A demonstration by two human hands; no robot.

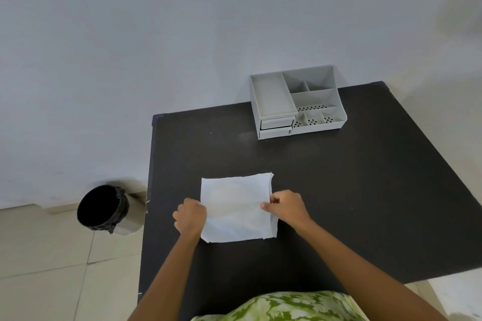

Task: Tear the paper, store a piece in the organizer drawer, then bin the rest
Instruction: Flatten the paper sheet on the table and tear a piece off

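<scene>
A white sheet of paper is in one piece over the black table, near its front middle. My left hand pinches the sheet's left edge. My right hand pinches its right edge, thumb and fingers closed on the paper. A grey desk organizer stands at the table's far side, against the wall. Its two small drawers at the front left are shut. A round bin lined with a black bag sits on the floor to the left of the table.
A pale wall rises behind the table. Beige floor tiles lie to the left. The organizer's top has several open compartments, some with perforated bottoms. My green patterned clothing shows at the bottom edge.
</scene>
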